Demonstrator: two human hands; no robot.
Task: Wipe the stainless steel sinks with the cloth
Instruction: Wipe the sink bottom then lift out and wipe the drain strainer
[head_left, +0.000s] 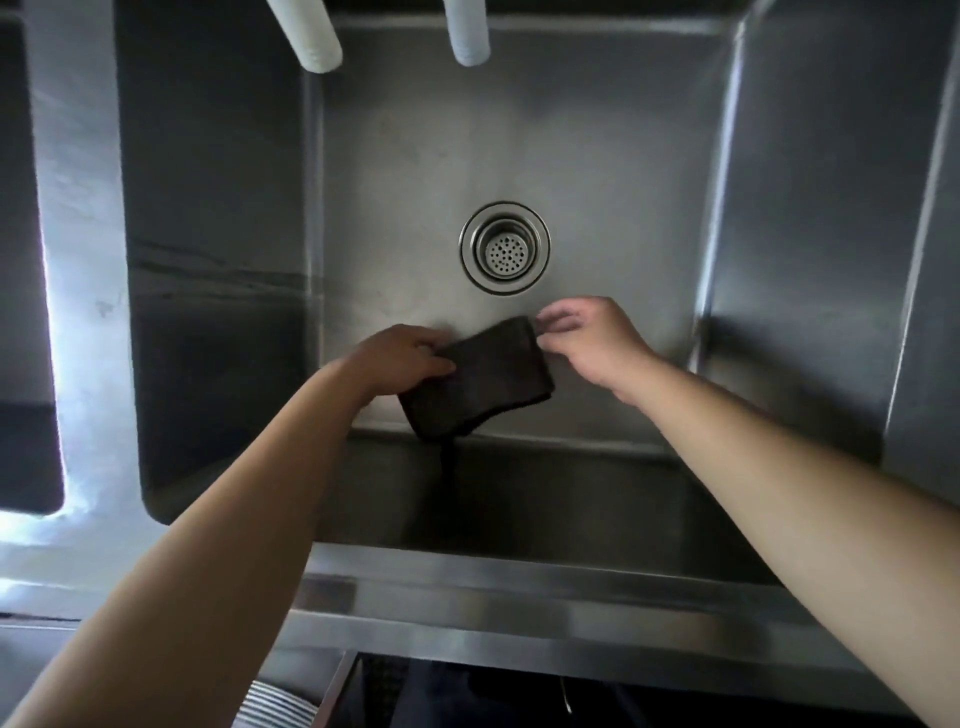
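Observation:
A deep stainless steel sink (519, 135) fills the view, with a round perforated drain (504, 248) in the middle of its floor. A dark brown folded cloth (483, 382) is held above the sink floor, near the front wall and just in front of the drain. My left hand (402, 356) grips the cloth's left edge. My right hand (587, 338) pinches its upper right corner with the fingertips. A loose end of the cloth hangs down at the bottom.
Two white faucet spouts (309, 36) (467, 31) hang over the back of the basin. A second sink basin (23, 260) lies at the far left beyond a steel divider (83, 260). The front steel rim (519, 587) runs below my arms.

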